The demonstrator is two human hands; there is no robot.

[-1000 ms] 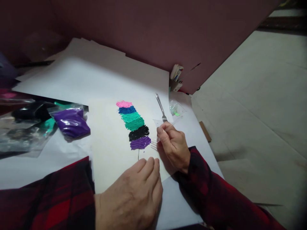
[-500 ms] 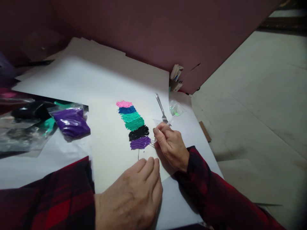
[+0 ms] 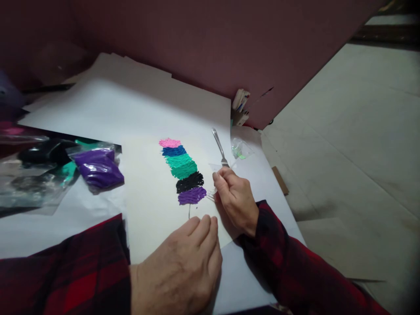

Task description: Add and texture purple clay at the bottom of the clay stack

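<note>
My right hand (image 3: 236, 196) pinches a clear plastic fork (image 3: 211, 193), its tines at the right edge of a purple clay band (image 3: 192, 196). That band is the nearest of a slanted column of textured clay strips: black (image 3: 190, 182), two greens (image 3: 184, 168), blue (image 3: 174, 151) and pink (image 3: 169, 142). They lie on a cream sheet (image 3: 147, 218). Below the purple, a thin dark line (image 3: 189, 211) runs down toward my left hand (image 3: 183, 267). This hand rests on the sheet, fingers together and curled; its fingertips are hidden.
A metal fork (image 3: 218, 143) lies just beyond my right hand, beside a small clear bag (image 3: 241, 148). Bagged purple clay (image 3: 96, 168) and other bags (image 3: 36, 175) are at left. Large white sheets (image 3: 138, 96) stretch to the wall (image 3: 203, 39). Pale floor (image 3: 354, 131) shows at right.
My right hand has shifted slightly to the right with the plastic fork, its tines drawn a little off the purple band. My left hand stays in place.
</note>
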